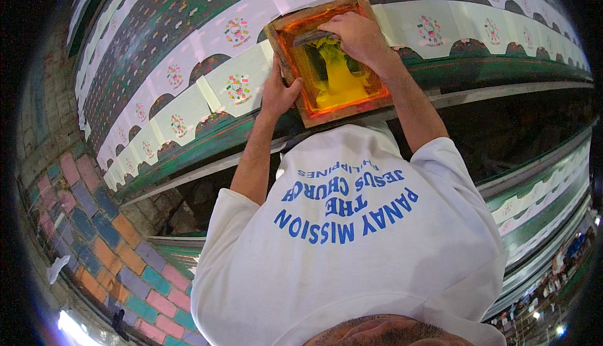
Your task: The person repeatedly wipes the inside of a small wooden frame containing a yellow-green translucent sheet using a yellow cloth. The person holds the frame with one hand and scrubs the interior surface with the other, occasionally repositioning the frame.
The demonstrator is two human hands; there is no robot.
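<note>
A wooden-framed printing screen (346, 116) lies over the near row of white cut pieces on the long table, its inner edges stained orange. Yellow ink (341, 84) spreads across the mesh, thickest toward the near end. My left hand (281, 92) grips the left side bar of the frame, thumb on top. Inside the frame's far part, my right hand (355, 37) holds a squeegee (313, 39) with its edge down by the ink. My right fingers partly cover the squeegee. Just left of the frame lies a white piece (238, 87) with a colourful cartoon print.
Rows of white printed pieces (431, 29) run along the green, ink-spotted table (476, 70). A pale strip (208, 92) lies across the near row. Another table with white pieces (527, 204) stands behind at right. Painted floor bricks (122, 252) show at lower left.
</note>
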